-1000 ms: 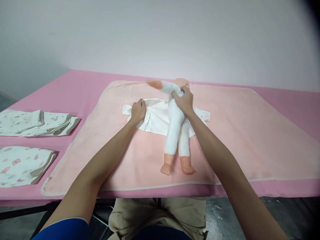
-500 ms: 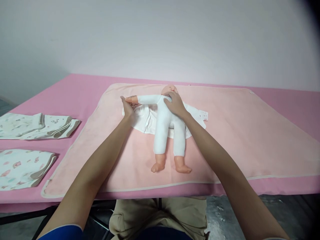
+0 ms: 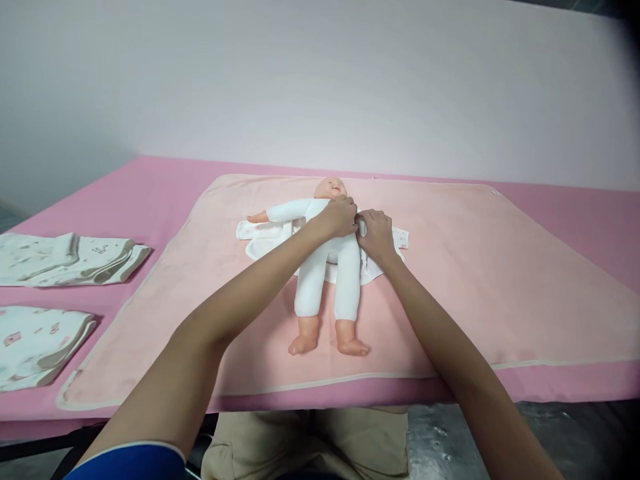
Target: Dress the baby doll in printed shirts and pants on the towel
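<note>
A baby doll with a white cloth body lies face up, its head at the far side and bare feet toward me. Under its torso is a white baby shirt, spread with printed cuffs out to both sides. My left hand reaches across the doll's chest, fingers curled at its shoulder on the right side of the view. Close beside it, my right hand has its fingers bent around the doll's arm on that side. Most of that arm is hidden by my hands. The doll's other arm lies stretched out to the left.
A peach mat with a pale edge lies beneath the doll on a pink-covered table. Two folded stacks of printed baby clothes, an upper one and a lower one, lie at the left. A pale wall stands behind the table.
My left hand has let go of the doll's hand at the left and moved right across its chest. My right hand has shifted from the chest to the arm. The doll's left-side arm now lies lower.
</note>
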`<state>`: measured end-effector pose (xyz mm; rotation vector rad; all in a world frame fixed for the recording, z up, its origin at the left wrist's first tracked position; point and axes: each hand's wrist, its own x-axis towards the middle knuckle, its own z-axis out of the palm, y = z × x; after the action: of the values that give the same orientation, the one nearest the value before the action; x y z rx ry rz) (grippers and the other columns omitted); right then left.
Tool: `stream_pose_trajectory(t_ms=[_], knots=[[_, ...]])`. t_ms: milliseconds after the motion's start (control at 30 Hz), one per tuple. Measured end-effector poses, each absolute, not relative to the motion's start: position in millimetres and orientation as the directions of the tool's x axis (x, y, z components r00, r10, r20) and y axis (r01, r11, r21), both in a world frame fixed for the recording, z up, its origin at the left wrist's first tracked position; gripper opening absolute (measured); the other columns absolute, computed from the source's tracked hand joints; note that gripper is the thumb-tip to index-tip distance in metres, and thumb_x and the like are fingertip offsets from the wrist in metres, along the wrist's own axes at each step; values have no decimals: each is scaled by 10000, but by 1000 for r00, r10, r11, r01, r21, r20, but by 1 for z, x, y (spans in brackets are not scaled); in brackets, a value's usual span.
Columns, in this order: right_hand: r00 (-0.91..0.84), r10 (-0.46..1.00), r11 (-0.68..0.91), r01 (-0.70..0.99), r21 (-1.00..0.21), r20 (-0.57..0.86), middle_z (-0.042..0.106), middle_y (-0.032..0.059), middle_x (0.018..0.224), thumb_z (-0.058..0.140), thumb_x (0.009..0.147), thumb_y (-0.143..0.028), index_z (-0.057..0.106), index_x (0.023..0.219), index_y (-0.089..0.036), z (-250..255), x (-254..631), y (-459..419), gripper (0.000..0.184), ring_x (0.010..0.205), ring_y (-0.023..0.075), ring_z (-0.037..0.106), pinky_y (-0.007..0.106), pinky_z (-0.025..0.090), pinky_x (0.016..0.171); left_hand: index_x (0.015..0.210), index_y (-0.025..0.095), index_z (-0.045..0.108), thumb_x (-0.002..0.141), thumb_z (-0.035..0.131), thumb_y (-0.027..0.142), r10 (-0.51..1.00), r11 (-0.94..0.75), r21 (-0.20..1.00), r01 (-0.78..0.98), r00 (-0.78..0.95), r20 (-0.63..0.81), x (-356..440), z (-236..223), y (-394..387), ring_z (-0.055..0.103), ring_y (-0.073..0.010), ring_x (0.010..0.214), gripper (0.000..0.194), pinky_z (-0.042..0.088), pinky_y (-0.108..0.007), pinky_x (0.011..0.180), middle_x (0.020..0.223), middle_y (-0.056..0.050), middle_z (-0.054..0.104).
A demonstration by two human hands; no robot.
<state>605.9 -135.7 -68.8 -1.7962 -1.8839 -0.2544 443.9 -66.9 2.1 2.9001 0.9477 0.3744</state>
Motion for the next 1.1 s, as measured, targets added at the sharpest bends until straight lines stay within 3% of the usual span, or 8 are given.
stream_pose_trajectory(t_ms=[67,167,467,633,833,967,1100], knots=[[27,881,73,979,-192,473,719,198,1305,517,979,-156,679,1277,-161,-70,601,-137,339,1229,359,578,475,391,1068,1237,85,808,876,758,243,640,-765,35,643,755,142,471,-3,-66,628,-411,1342,397,481,-511,1096,1335,-264,723],[56,889,31,983,-182,454,716,219,1294,494,959,-103,675,1283,-150,-70,599,-136,375,1210,379,571,491,390,1060,1319,120,797,843,798,216,682,-716,-53,696,714,159,491,-14,-60,627,-409,1340,486,436,-545,1121,1363,-257,733],[89,876,-14,987,-161,473,719,197,1321,421,976,-49,671,1347,-169,-73,598,-139,463,1245,380,561,506,361,1112,1255,133,807,863,743,283,704,-667,-59,743,654,278,484,-32,-53,571,-453,1376,424,322,-638,1177,1333,-252,765],[151,877,-103,986,-129,456,695,186,1358,362,947,38,634,1430,-186,-65,590,-147,597,1244,372,557,478,385,1056,1239,120,749,804,802,280,724,-659,78,748,602,337,464,-26,-55,562,-451,1342,466,379,-609,1122,1320,-255,746],[150,870,-132,989,-73,470,703,192,1351,376,1000,0,676,1419,-187,-68,600,-146,547,1218,381,561,500,395,1035,1143,182,672,827,797,293,746,-636,291,715,473,469,436,-31,-59,556,-426,1294,357,401,-582,1107,1273,-181,735],[160,854,-112,986,-126,495,730,178,1306,454,1032,-89,687,1443,-187,-69,611,-146,482,1208,374,560,501,414,1015,1108,214,634,834,791,317,739,-629,356,691,391,548,422,-32,-62,562,-395,1270,332,410,-539,1123,1262,-123,720],[153,850,-69,981,-180,505,717,170,1398,521,1009,-120,692,1451,-170,-67,618,-149,476,1259,370,560,491,425,1043,1065,230,616,815,814,304,748,-616,405,676,339,571,413,-29,-61,574,-398,1275,328,431,-521,1111,1238,-115,719]])
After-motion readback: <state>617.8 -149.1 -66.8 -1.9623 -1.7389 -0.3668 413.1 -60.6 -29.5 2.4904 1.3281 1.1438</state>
